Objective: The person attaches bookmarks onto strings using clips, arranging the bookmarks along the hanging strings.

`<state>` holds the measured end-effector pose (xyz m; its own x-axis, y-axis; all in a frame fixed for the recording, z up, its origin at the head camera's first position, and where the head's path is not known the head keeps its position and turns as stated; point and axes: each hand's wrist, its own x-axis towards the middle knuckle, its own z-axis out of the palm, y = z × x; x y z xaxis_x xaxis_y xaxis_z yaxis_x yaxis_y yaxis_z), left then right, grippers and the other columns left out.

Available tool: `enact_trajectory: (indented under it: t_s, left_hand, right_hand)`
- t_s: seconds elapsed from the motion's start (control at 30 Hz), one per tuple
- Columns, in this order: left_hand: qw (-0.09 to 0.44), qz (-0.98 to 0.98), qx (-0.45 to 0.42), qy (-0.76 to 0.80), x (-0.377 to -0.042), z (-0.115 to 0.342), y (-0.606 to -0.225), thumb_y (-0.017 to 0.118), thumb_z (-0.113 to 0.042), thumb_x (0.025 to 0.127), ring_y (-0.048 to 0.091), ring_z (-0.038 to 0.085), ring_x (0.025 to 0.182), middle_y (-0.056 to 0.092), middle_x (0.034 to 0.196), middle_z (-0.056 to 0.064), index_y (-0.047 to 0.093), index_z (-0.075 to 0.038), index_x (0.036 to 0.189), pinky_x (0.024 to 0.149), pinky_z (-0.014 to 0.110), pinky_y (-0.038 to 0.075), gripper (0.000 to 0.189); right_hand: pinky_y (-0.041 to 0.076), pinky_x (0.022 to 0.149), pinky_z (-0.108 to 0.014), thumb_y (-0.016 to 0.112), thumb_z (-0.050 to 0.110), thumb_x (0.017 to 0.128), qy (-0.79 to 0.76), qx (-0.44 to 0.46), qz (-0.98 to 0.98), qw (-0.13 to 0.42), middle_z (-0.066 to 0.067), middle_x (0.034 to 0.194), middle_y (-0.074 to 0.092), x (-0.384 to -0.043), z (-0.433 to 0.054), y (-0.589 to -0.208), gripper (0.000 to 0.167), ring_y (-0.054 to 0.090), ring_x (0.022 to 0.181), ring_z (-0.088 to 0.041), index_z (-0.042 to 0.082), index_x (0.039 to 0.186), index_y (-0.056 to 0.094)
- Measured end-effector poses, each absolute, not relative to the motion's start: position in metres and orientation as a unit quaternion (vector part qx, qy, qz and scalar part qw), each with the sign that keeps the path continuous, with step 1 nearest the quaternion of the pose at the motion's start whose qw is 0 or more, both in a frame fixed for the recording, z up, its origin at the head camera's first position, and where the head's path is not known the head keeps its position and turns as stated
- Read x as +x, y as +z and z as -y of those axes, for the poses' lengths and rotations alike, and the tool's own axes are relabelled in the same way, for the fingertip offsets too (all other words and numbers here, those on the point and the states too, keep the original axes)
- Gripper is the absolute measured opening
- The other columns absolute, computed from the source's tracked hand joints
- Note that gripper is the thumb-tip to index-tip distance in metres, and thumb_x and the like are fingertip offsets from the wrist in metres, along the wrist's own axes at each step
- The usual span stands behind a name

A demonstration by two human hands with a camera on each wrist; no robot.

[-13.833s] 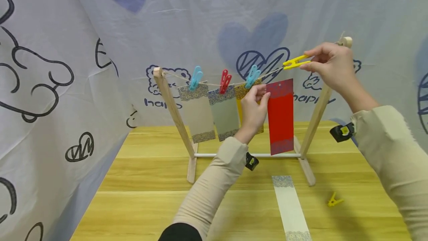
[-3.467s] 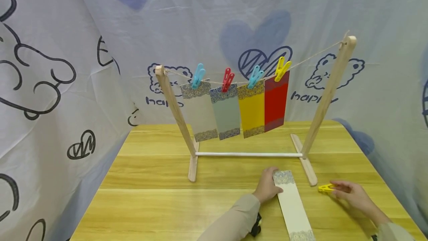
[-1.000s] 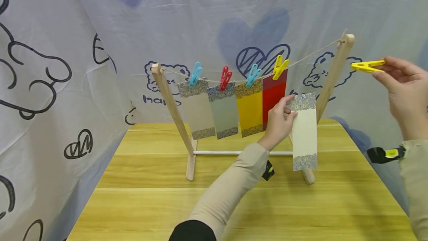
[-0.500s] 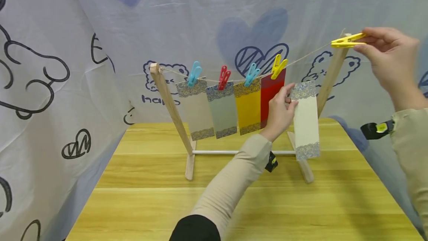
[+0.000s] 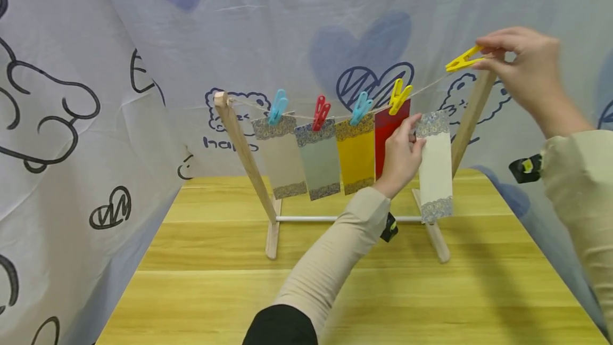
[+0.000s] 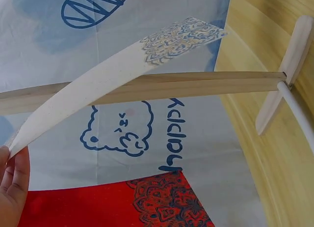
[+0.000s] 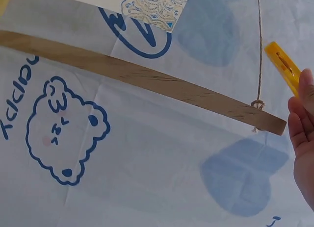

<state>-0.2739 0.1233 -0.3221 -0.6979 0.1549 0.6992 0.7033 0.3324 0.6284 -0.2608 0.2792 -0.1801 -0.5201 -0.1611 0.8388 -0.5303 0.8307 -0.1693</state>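
Note:
My left hand (image 5: 401, 154) pinches the upper left edge of a white card with lace-patterned ends (image 5: 436, 166), which hangs upright in front of the right post. In the left wrist view the same white card (image 6: 88, 89) bends away from the fingertips. Above and to the right, my right hand (image 5: 524, 65) pinches the handles of a yellow clothespin (image 5: 463, 60), whose tip is near the string (image 5: 428, 87). In the right wrist view the yellow clothespin (image 7: 283, 65) is beside the string. The red card (image 5: 385, 134) hangs left of my left hand, which partly covers it.
The string spans a wooden stand with a left post (image 5: 246, 158), a right post (image 5: 466, 121) and a white bottom bar (image 5: 306, 219). Pegged along it hang a cream card (image 5: 284, 161), a grey-green card (image 5: 320, 161) and a yellow card (image 5: 356, 156). Below lies the wooden table (image 5: 201, 292).
The red card was pegged with a yellow clothespin. The white card and the other yellow clothespin were lifted off the table. Lately my right hand moved left towards the string and the white card rose slightly.

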Motion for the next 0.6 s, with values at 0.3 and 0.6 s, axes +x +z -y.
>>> enact_trajectory:
  t_s: [0.3, 0.6]
  left_hand:
    - [0.286, 0.768, -0.279, -0.501, -0.2753, -0.1222, -0.3214, 0.061, 0.001, 0.082, 0.052, 0.009, 0.069, 0.057, 0.11, 0.012, 0.049, -0.001, 0.122, 0.064, 0.004, 0.039, 0.042]
    - [0.311, 0.763, -0.289, -0.487, -0.2777, -0.1204, -0.3192, 0.061, 0.001, 0.082, 0.054, 0.01, 0.07, 0.058, 0.109, 0.012, 0.049, 0.0, 0.121, 0.065, 0.005, 0.04, 0.04]
  right_hand:
    - [0.031, 0.063, 0.001, 0.069, -0.006, 0.072, 0.188, 0.219, 0.867, 0.406, -0.023, 0.092, 0.063, -0.2623, -0.2771, -0.1783, 0.024, 0.036, 0.07, 0.019, -0.009, 0.095, 0.064]
    - [0.03, 0.063, 0.003, 0.068, -0.005, 0.073, 0.157, 0.222, 0.878, 0.393, -0.022, 0.092, 0.063, -0.2634, -0.2779, -0.1768, 0.021, 0.038, 0.072, 0.014, -0.009, 0.093, 0.065]
